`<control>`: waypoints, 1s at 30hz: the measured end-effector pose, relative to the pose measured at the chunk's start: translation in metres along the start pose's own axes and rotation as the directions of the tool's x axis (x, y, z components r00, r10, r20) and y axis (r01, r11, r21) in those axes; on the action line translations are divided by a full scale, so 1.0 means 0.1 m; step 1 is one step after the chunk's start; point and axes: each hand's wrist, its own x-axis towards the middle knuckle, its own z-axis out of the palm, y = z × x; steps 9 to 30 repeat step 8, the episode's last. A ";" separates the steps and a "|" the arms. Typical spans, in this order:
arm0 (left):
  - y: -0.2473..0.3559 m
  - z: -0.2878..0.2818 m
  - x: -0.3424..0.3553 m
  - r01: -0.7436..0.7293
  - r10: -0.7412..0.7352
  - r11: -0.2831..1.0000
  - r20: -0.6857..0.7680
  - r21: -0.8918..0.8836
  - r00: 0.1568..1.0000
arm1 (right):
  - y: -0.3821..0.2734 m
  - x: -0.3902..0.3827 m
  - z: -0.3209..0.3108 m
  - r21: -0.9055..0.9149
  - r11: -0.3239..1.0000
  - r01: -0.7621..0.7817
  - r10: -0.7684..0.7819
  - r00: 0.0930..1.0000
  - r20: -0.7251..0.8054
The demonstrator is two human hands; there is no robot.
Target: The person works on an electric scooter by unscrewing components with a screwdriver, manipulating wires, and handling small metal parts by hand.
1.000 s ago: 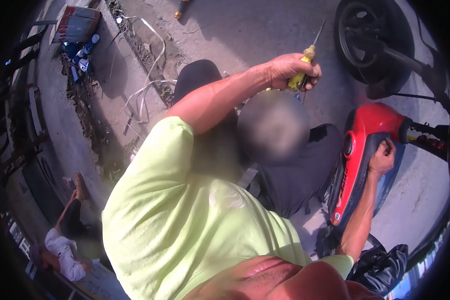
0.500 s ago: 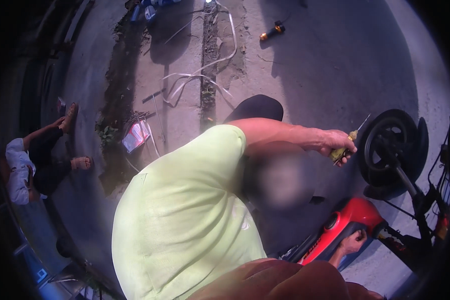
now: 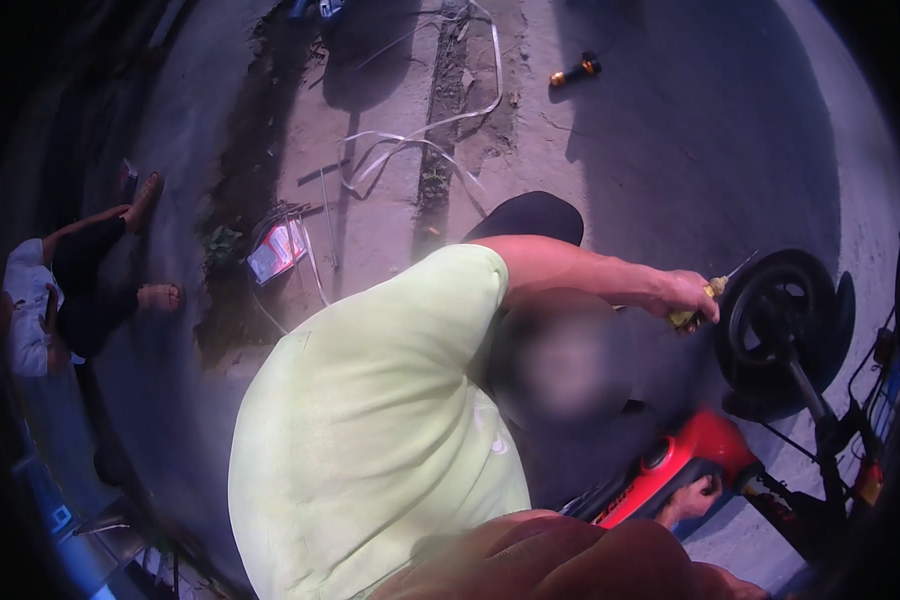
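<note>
My left hand (image 3: 693, 297), on the outstretched arm, is closed round the yellow handle of a screwdriver (image 3: 717, 288). The thin shaft points up and right, its tip close to the rim of a black spoked wheel (image 3: 776, 318). Whether it touches the tyre I cannot tell. Lower down, my right hand (image 3: 694, 496) lies against the dark edge of a red and black machine body (image 3: 670, 465). Its fingers are curled; what they hold, if anything, is hidden. A dark fork and frame (image 3: 815, 390) run from the wheel beside that body.
A black and orange tool (image 3: 575, 71) lies on the ground at the top. Pale strap (image 3: 420, 133) loops across the concrete, near thin metal rods (image 3: 328, 205) and a red and white packet (image 3: 278, 250). Another person (image 3: 80, 265) sits at the far left.
My left hand has moved slightly right, and the screwdriver has tilted down toward the wheel. The right hand remains at the red body. The whole view has shifted a little.
</note>
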 end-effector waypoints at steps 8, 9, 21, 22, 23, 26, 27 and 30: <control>-0.11 -0.03 0.14 -0.032 0.031 0.999 -0.033 -0.017 0.999 | 0.07 0.00 0.01 -0.047 0.998 -0.035 0.034 0.999 -0.012; -0.11 -0.03 0.14 -0.032 0.031 0.999 -0.033 -0.017 0.999 | 0.07 0.00 0.01 -0.047 0.998 -0.035 0.034 0.999 -0.012; -0.11 -0.03 0.14 -0.032 0.031 0.999 -0.033 -0.017 0.999 | 0.07 0.00 0.01 -0.047 0.998 -0.035 0.034 0.999 -0.012; -0.11 -0.03 0.14 -0.032 0.031 0.999 -0.033 -0.017 0.999 | 0.07 0.00 0.01 -0.047 0.998 -0.035 0.034 0.999 -0.012; -0.11 -0.03 0.14 -0.032 0.031 0.999 -0.033 -0.017 0.999 | 0.07 0.00 0.01 -0.047 0.998 -0.035 0.034 0.999 -0.012; -0.11 -0.03 0.14 -0.032 0.031 0.999 -0.033 -0.017 0.999 | 0.07 0.00 0.01 -0.047 0.998 -0.035 0.034 0.999 -0.012; -0.11 -0.03 0.14 -0.032 0.031 0.999 -0.033 -0.017 0.999 | 0.07 0.00 0.01 -0.047 0.998 -0.035 0.034 0.999 -0.012; -0.11 -0.03 0.14 -0.032 0.031 0.999 -0.033 -0.017 0.999 | 0.07 0.00 0.01 -0.047 0.998 -0.035 0.034 0.999 -0.012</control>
